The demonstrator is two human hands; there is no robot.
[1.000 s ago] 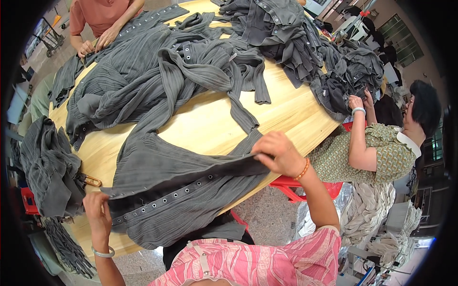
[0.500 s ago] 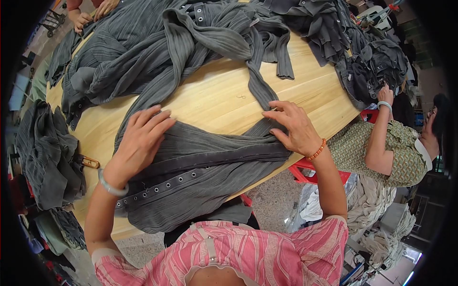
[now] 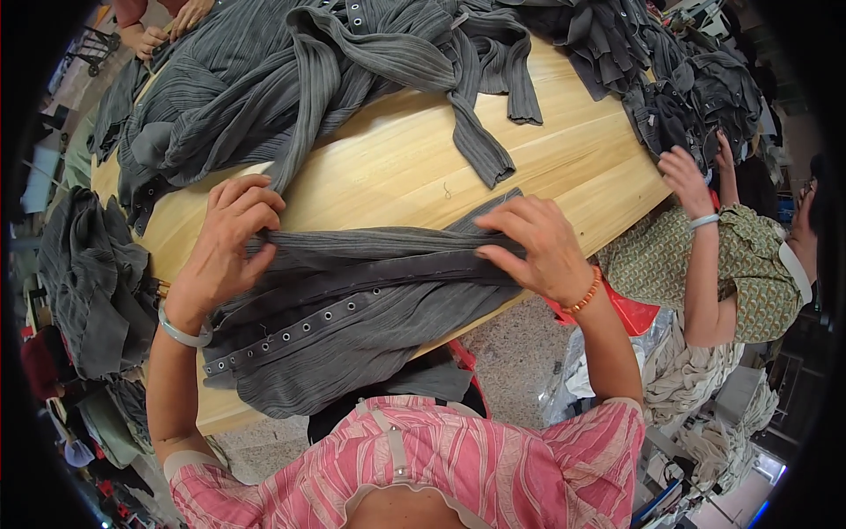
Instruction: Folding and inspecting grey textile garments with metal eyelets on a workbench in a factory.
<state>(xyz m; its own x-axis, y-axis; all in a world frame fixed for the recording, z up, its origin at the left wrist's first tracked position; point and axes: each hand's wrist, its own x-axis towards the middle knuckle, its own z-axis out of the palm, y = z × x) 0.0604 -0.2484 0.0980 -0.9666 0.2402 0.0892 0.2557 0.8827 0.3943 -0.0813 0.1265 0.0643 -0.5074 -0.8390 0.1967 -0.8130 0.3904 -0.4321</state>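
Observation:
A dark grey ribbed garment [image 3: 370, 304] lies spread along the near edge of the table, part of it hanging over toward me. Across it runs a darker band, and below that a row of metal eyelets. At its upper left edge my left hand [image 3: 227, 247] is closed on the cloth, fingers above and thumb below. My right hand [image 3: 539, 249] has the upper right edge between its curled fingers and thumb. A narrow strip of the same cloth sticks out beyond the right fingers.
More grey garments [image 3: 238, 97] are heaped across the far side of the wooden table [image 3: 388, 167]. Another pile [image 3: 92, 282] hangs at the left. A co-worker in a patterned shirt [image 3: 670, 264] sits at the right by dark clothes; another person's hands [image 3: 167, 31] show at far left.
The garment's upper edge has been drawn toward me into a straighter fold. My left hand has shifted left; the sleeve-like strip beyond my right hand now lies apart. The co-worker's hand has moved left.

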